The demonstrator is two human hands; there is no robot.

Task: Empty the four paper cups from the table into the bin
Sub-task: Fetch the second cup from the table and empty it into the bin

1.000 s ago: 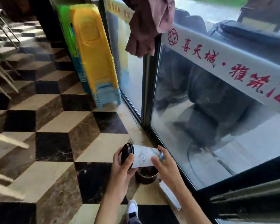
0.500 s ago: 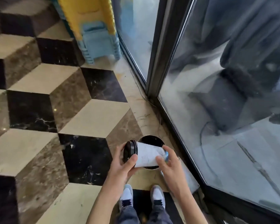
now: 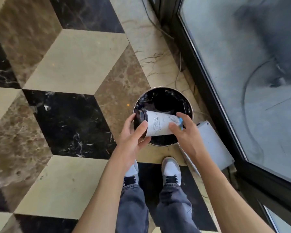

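A white paper cup (image 3: pixel 159 123) with a blue line drawing and a black lid (image 3: pixel 140 118) lies on its side in the air, right above the round bin (image 3: pixel 191 105). My left hand (image 3: pixel 133 137) grips the lid end. My right hand (image 3: pixel 185 132) holds the cup's base end. The bin stands on the floor by the glass door, lined with a black bag, its inside dark. The lid is on the cup.
My two feet in grey and white shoes (image 3: pixel 170 170) stand just short of the bin. A white flat box (image 3: pixel 213 145) lies on the floor to the bin's right. A dark-framed glass door (image 3: pixel 208 91) runs along the right. Patterned marble floor (image 3: pixel 71 68) spreads left.
The view has tilted down and closed in on the bin. The cup, held sideways in both hands, now hangs directly over the bin's opening instead of in front of it.
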